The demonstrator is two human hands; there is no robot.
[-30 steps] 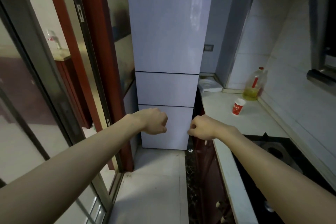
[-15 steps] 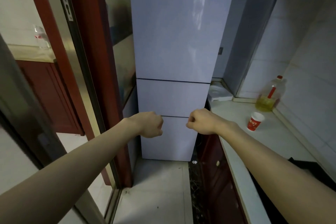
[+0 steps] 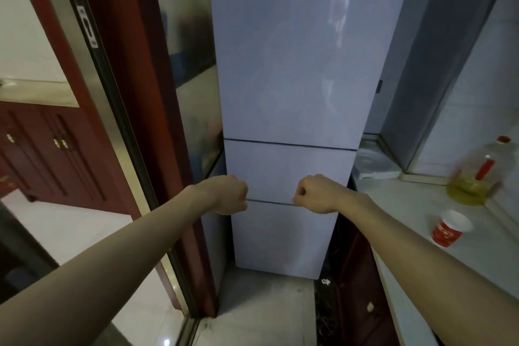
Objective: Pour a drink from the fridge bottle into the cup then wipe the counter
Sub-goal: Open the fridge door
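Count: 1 fridge [image 3: 295, 64], 3 door panels, all closed. 1 cup [image 3: 449, 229]. 1 oil bottle [image 3: 474, 177]. 2 hands.

Fridge: upright, long axis vertical, front facing the camera. It stands between a red door frame [image 3: 146, 121] on the left and the counter [image 3: 415, 205] on the right.

Cup: red with a white rim, on the counter right of the fridge. It is upright with its mouth up and its axis vertical. It stands near the oil bottle without touching it.

Oil bottle: upright at the back of the counter by the wall, red cap on top, yellow oil in the lower part. It is blurred.

Left hand [image 3: 227, 195]: curled into a fist with nothing in it. Right hand [image 3: 317, 195]: the same. The two fists are apart, level with the seam between the middle and bottom panels. Cannot tell whether either touches the fridge.
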